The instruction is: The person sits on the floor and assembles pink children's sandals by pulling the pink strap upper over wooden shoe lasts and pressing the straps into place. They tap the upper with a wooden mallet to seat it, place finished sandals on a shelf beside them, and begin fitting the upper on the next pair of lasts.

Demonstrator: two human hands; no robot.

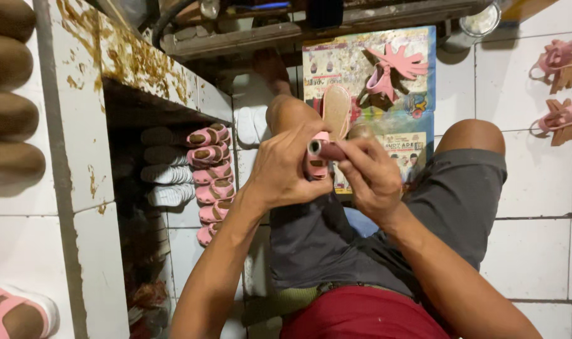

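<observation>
White floor tiles (537, 251) fill the right side of the view, and a tiled workbench (79, 125) smeared with brown glue stains takes up the left, with a dark recess beneath it. On the bench top at far left lies a column of brown insoles (6, 94), and a pink sandal (10, 314) sits at the lower left corner. Inside the recess stands a stack of small pink sandals (212, 176) with brown footbeds, beside a stack of white soles (166, 172). A colourful flattened cardboard box (386, 75) lies on the floor ahead of the knees, with pink strap pieces (392, 69) on it. Two more pink strap assemblies (559, 94) rest on the tiles at far right. The person sits in grey shorts (374, 226) and a red shirt. Above the lap, the left hand (286, 169) wraps its fingers closed around a small pink sandal (317, 164), whose tan sole (336, 110) points away. The right hand (370, 176) pinches a dark reddish cylindrical tool (326, 149) pressed against the sandal.
</observation>
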